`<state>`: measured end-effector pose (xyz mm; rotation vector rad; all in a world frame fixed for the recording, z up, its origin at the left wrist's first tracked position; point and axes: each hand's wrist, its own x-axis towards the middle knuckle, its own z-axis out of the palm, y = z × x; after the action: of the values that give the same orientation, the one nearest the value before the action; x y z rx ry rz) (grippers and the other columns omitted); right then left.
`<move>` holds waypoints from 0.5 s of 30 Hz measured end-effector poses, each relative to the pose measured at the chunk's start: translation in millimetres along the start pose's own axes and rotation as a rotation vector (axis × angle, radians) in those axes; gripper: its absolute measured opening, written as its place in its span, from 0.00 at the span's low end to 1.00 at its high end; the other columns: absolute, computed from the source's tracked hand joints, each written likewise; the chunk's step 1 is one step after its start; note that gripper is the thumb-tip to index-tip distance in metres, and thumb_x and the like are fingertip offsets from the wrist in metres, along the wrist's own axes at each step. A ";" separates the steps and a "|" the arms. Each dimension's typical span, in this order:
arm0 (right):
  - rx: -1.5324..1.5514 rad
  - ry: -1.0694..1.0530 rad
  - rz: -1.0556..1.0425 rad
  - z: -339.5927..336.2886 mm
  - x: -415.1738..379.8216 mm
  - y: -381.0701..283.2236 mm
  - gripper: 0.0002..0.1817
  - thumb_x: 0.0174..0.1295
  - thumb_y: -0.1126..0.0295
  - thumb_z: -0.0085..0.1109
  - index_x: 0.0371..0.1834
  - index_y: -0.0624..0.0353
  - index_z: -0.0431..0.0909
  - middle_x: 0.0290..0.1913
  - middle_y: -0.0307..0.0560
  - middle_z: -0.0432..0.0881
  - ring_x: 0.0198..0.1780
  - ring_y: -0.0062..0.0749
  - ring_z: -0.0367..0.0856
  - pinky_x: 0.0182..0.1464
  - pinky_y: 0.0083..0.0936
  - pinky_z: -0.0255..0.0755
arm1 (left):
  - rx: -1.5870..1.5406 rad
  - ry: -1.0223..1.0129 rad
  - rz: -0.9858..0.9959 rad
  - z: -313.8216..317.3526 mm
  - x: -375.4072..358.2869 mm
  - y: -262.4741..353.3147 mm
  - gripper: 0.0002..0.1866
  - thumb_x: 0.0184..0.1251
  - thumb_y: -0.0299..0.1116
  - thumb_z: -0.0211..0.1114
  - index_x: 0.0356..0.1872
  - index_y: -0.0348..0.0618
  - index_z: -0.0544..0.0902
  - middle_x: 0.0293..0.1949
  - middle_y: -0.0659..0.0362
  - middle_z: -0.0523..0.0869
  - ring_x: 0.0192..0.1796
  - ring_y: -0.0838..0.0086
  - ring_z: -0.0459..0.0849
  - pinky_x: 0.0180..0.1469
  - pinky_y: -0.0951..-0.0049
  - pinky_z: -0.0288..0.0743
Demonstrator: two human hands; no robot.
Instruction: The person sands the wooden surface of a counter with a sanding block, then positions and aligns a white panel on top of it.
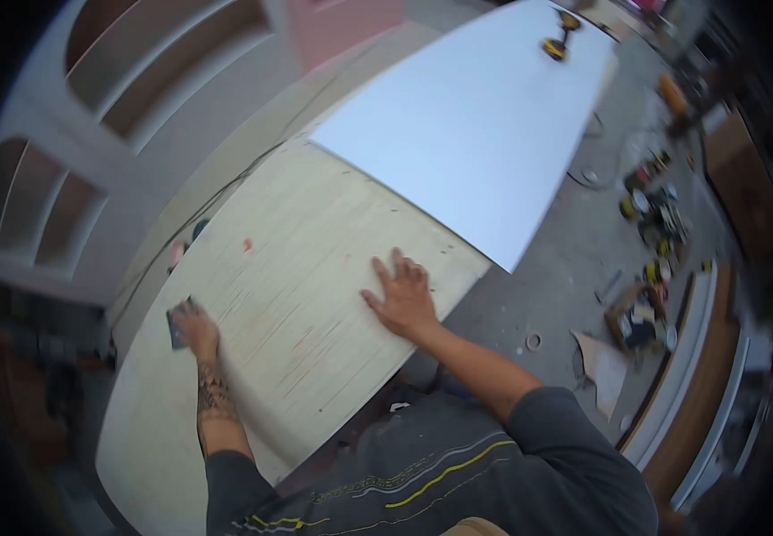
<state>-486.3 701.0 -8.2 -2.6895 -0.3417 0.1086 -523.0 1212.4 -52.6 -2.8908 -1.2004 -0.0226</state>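
My left hand [198, 329] presses a dark, flat sanding pad [176, 330] against a pale wooden board [292, 277] near its far left edge. The pad's corner shows beyond my fingers; the rest is under the hand. On the same board, toward its right side, my right hand [405, 298] lies with fingers spread and nothing in it. Streaks of grain and small dark marks run across the wood between the two hands. A large white sheet [467, 143] lies beyond my right hand, its near edge meeting the bare wood.
A yellow and black cordless drill [560, 37] stands on the white sheet's far end. White arched shelving [145, 98] rises at the left. On the floor at the right are tools [659, 219], a cardboard box [635, 317], a tape roll [534, 341] and long boards [685, 384].
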 end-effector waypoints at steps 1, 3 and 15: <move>0.014 -0.013 -0.019 5.1 2.2 3.7 0.41 0.81 0.36 0.47 0.89 0.49 0.61 0.88 0.67 0.53 0.86 0.62 0.53 0.87 0.58 0.43 | -0.023 0.023 -0.023 5.1 0.5 0.1 0.36 0.93 0.54 0.41 0.91 0.47 0.54 0.92 0.47 0.48 0.92 0.46 0.45 0.86 0.26 0.43; 0.086 -0.028 -0.016 -3.1 -1.0 1.6 0.42 0.82 0.36 0.45 0.89 0.51 0.60 0.88 0.67 0.53 0.86 0.61 0.54 0.88 0.56 0.43 | -0.032 -0.088 0.007 -9.9 -14.5 20.9 0.36 0.93 0.53 0.41 0.91 0.47 0.54 0.92 0.47 0.47 0.93 0.46 0.44 0.87 0.27 0.41; 0.668 0.460 -0.302 -13.1 -134.1 100.9 0.19 0.77 0.59 0.65 0.61 0.62 0.84 0.72 0.64 0.78 0.71 0.60 0.80 0.73 0.50 0.76 | 0.098 -0.133 0.114 -64.2 -227.9 -56.9 0.32 0.93 0.45 0.44 0.83 0.30 0.65 0.84 0.37 0.66 0.84 0.43 0.66 0.87 0.47 0.57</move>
<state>-591.8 572.9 -35.7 -1.9052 -0.4600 -0.4082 -724.7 1090.2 7.8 -2.9081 -1.0192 0.2267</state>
